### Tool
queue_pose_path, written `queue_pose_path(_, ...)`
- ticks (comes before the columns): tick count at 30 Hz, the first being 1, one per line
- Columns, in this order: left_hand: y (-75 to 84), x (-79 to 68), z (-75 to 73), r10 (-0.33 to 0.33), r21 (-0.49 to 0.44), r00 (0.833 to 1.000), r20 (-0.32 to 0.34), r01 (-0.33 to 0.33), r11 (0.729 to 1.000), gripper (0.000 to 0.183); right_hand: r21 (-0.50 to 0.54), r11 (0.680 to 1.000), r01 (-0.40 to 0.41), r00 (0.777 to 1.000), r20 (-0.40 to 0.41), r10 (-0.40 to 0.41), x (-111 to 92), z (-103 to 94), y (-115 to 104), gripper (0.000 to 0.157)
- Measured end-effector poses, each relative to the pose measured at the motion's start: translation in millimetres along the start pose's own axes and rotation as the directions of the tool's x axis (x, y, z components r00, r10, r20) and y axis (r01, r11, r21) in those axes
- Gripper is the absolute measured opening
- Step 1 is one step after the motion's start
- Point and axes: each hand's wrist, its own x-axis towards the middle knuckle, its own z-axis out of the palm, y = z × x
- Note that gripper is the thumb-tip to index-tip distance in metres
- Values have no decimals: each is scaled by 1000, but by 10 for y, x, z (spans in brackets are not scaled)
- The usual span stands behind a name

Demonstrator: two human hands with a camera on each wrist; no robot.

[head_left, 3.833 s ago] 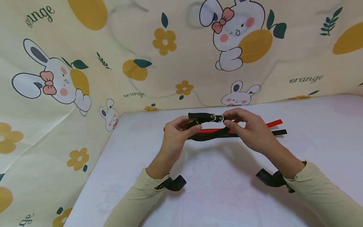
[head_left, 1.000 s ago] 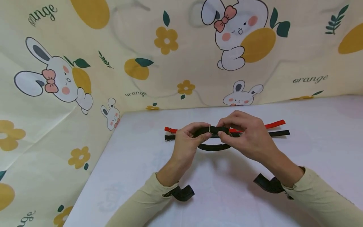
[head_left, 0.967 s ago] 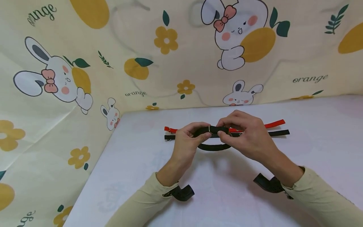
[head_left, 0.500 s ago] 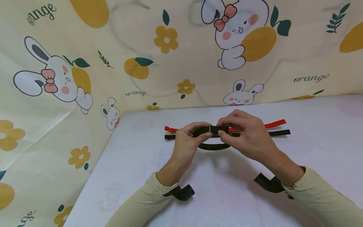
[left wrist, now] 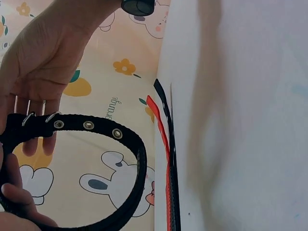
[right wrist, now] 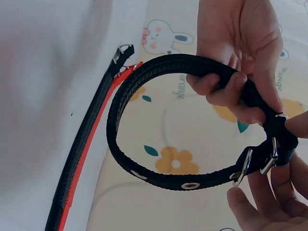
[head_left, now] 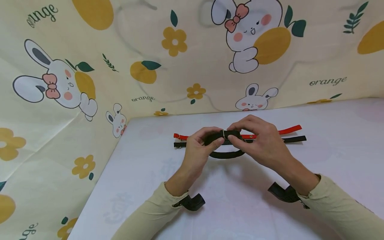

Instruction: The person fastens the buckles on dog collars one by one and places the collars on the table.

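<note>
Both hands hold a black pet collar, closed into a ring above the table; its lower loop (head_left: 226, 155) hangs between them. The left hand (head_left: 196, 153) grips its left side with thumb and fingers. On the other side the right hand (head_left: 265, 143) pinches the band by the hardware. A silver buckle (right wrist: 273, 156) and a D-ring (right wrist: 244, 168) show in the right wrist view. Metal eyelets (left wrist: 88, 125) dot the band in the left wrist view. A narrow metal keeper (head_left: 223, 134) crosses the collar between the fingertips. Fingers hide part of the strap.
Behind the hands a red collar (head_left: 289, 129) and another black collar (head_left: 295, 139) lie stretched side by side on the white table (head_left: 144, 173). A cream cloth with rabbits and oranges (head_left: 180, 73) hangs at the back and left.
Earlier the collar's free end stuck out left and the hands were higher and farther apart. Now that end lies along the band. In the last half second the right hand moved slightly left.
</note>
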Motion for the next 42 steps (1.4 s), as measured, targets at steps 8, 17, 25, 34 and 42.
queue_pose_path(8, -1, -8, -25, 11, -2, 998, 61, -11, 1000, 31, 5, 1000, -27, 1000, 9, 27, 10, 17, 26, 21)
queue_pose_path(17, 21, 17, -50, -21, -13, 998, 57, 22, 1000, 29, -19, 996, -85, 989, 118, 86, 24, -24, 41, 27)
queue_pose_path(25, 51, 40, -64, -29, -46, 999, 21, 30, 998, 26, -57, 992, -109, 981, 155, 116, 48, -42, 47, 30)
queue_pose_path(34, 68, 45, -78, -52, -107, 999, 10, 52, 993, 23, -46, 994, -100, 988, 115, 104, 50, -41, 47, 29)
queue_pose_path(42, 75, 73, -123, -79, -202, 997, 19, 81, 976, 23, -54, 977, -204, 948, 238, 211, 92, -150, 94, 38)
